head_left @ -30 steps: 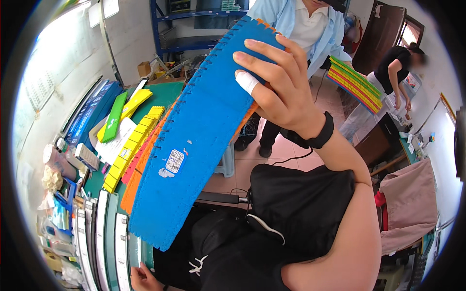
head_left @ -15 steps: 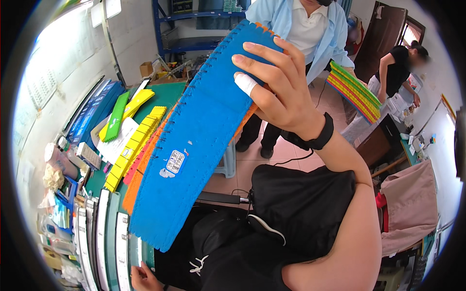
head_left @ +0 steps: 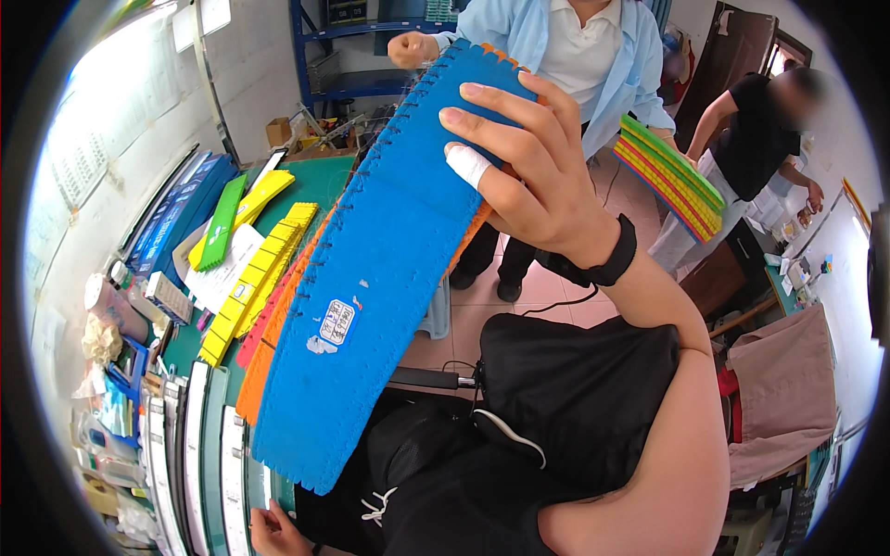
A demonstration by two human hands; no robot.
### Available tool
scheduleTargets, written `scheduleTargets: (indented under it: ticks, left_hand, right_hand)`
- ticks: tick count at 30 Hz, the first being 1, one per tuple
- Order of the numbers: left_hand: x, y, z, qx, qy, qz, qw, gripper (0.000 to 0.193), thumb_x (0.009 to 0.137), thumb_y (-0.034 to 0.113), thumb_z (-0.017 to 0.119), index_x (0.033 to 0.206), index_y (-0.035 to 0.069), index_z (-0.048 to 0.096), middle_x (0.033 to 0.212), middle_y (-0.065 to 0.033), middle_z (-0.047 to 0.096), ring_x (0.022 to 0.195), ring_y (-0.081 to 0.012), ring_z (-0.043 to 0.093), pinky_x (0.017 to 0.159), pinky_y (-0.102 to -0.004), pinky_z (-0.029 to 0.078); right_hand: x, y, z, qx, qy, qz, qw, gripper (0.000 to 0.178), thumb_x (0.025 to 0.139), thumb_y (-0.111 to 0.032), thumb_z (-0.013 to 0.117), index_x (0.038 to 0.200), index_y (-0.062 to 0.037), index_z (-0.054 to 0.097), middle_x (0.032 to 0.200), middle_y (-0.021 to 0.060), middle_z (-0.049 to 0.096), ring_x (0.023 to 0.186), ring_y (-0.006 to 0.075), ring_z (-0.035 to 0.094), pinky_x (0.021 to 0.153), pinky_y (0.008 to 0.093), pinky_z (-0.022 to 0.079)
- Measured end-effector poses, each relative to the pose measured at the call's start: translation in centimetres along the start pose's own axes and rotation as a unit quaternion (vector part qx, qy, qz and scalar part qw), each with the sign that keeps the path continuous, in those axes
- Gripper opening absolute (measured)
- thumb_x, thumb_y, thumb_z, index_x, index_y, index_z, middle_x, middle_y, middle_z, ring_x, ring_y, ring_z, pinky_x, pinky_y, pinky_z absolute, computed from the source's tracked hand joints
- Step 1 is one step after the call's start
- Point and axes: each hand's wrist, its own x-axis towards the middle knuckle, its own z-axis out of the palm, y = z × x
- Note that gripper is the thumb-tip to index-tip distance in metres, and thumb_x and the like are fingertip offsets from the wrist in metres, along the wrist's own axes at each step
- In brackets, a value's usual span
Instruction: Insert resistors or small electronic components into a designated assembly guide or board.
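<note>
Raised in front of me is a long blue sheet (head_left: 371, 232) with notched ends, small dark slits along one edge and a white label. My right hand (head_left: 538, 157) is closed on its upper part, fingers spread over the blue face, thumb hidden behind. A white bandage wraps one finger. Orange sheets (head_left: 255, 389) and a red sheet (head_left: 252, 347) show from behind the blue one; how they are held is hidden. Low at the left, my left hand (head_left: 276, 532) is partly in view by the table edge with its fingers curled; anything in them is hidden.
A yellow slitted strip (head_left: 246, 287) and a green strip (head_left: 222, 222) lie on the green table (head_left: 320, 181). Bottles (head_left: 116, 301) stand along the left wall. A person in light blue (head_left: 593, 65) holds a multicoloured stack (head_left: 672, 176); another person in black (head_left: 756, 139) stands behind.
The lower end of the blue sheet has shifted slightly down and right. The other person's hand has appeared beyond its top. The multicoloured stack has moved slightly left; the person in black has shifted.
</note>
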Motion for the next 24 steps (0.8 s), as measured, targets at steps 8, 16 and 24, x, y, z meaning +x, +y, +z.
scheduleTargets:
  ticks: [8,16,24]
  left_hand:
    - [-0.1,-0.1,0.0,0.011,-0.002,-0.009,1.0,0.023,0.089,0.017,0.075,0.074,0.006,0.063,0.063,-0.0106,0.062,0.054,-0.0258,0.058,0.053,-0.0376,0.045]
    - [-0.1,0.0,0.1,0.0,0.013,-0.002,1.0,0.026,0.089,0.019,0.076,0.071,0.006,0.063,0.062,-0.0101,0.062,0.053,-0.0246,0.057,0.053,-0.0367,0.045]
    - [-0.1,-0.2,0.1,0.011,0.002,-0.015,1.0,0.021,0.086,0.017,0.075,0.071,0.006,0.064,0.063,-0.01,0.064,0.054,-0.0251,0.059,0.054,-0.0374,0.046]
  right_hand:
    - [0.2,-0.1,0.0,0.013,-0.011,-0.016,1.0,0.023,0.083,-0.014,0.074,0.101,-0.0159,0.06,0.125,0.0023,0.066,0.121,0.0253,0.062,0.105,0.0569,0.04]
    - [-0.6,-1.1,0.8,0.035,-0.038,-0.024,0.998,0.022,0.085,-0.014,0.072,0.104,-0.0158,0.06,0.126,0.0028,0.065,0.121,0.0255,0.062,0.105,0.0573,0.04]
    - [-0.2,-1.4,0.3,0.048,-0.054,-0.015,0.997,0.028,0.085,-0.007,0.074,0.104,-0.0128,0.055,0.125,0.0052,0.066,0.12,0.0291,0.064,0.104,0.059,0.044]
